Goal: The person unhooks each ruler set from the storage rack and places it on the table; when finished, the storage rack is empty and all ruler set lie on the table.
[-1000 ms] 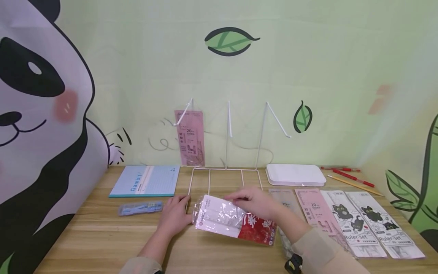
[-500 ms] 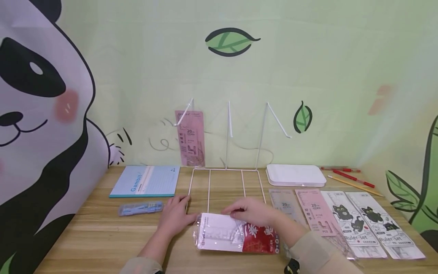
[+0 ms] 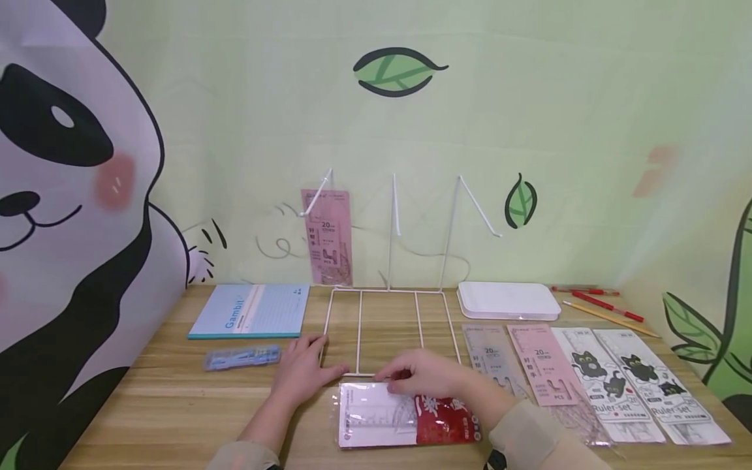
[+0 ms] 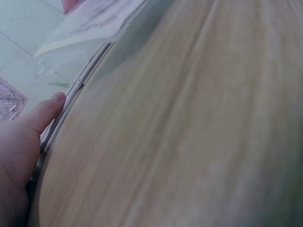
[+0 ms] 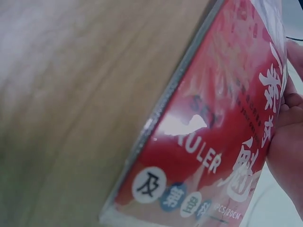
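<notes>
A red and white ruler set in a clear sleeve (image 3: pixel 378 418) lies near the table's front, before the white wire rack (image 3: pixel 388 291). Its red half with the word "RULER" (image 5: pixel 199 156) fills much of the right wrist view. At its far edge my right hand (image 3: pixel 431 377) pinches the sleeve, fingers curled; the hand partly covers the pack. My left hand (image 3: pixel 302 367) rests at the rack's front left corner with fingers extended, and its thumb (image 4: pixel 49 108) touches the rack's front bar in the left wrist view. A pink ruler set (image 3: pixel 327 238) hangs from the rack's left hook.
Left of the rack lie a blue notebook (image 3: pixel 249 311) and a blue pen case (image 3: pixel 242 358). To the right are a white case (image 3: pixel 508 300), red pens (image 3: pixel 608 305), a pencil (image 3: pixel 611 318), and a row of ruler packs, grey (image 3: pixel 487 346), pink (image 3: pixel 537 365) and cat-printed (image 3: pixel 658 391).
My right hand has brought the red and white ruler set down and toward me, straightening it level with the rack's front bar. The left hand stays where it was.
</notes>
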A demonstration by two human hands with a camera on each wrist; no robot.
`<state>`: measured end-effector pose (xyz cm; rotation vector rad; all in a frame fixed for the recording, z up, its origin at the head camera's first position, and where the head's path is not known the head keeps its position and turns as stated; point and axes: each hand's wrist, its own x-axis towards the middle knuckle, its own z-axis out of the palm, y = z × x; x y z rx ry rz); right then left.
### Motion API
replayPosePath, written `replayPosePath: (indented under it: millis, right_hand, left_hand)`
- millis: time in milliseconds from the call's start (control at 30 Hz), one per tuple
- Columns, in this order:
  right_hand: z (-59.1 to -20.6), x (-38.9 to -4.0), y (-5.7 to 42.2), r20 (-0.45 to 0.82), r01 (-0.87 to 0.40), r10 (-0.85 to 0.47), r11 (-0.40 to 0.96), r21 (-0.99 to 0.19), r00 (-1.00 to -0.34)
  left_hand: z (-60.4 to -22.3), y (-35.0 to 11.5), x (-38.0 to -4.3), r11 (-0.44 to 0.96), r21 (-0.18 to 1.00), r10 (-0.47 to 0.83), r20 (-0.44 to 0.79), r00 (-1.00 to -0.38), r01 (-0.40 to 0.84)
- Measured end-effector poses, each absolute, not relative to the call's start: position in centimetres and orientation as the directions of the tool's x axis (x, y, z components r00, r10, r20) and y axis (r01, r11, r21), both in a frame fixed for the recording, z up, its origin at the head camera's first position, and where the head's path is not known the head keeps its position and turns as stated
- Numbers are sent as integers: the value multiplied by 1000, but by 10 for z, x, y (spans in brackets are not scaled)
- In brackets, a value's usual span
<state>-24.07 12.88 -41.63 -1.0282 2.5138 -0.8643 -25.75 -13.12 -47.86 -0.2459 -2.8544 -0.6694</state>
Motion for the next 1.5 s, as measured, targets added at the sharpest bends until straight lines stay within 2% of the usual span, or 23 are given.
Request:
replayPosePath:
  millis: [300, 833, 1067, 1500]
  right_hand:
    - [-421, -239, 125, -85, -558, -737, 576, -597, -670]
    - [-428, -241, 118, -106, -591, -741, 606, -532, -663]
    - [-430, -242, 115, -94, -618, -759, 589, -521, -645]
    - [-430, -245, 114, -66, -632, -753, 594, -497, -655]
  left_hand:
    - [-478, -132, -257, 883, 417, 123, 238, -964, 215]
    - [-479, -132, -257, 879, 428, 117, 228, -967, 208]
    - [-479, -132, -257, 882, 427, 116, 217, -969, 201]
    - [-479, -132, -257, 882, 423, 119, 222, -968, 205]
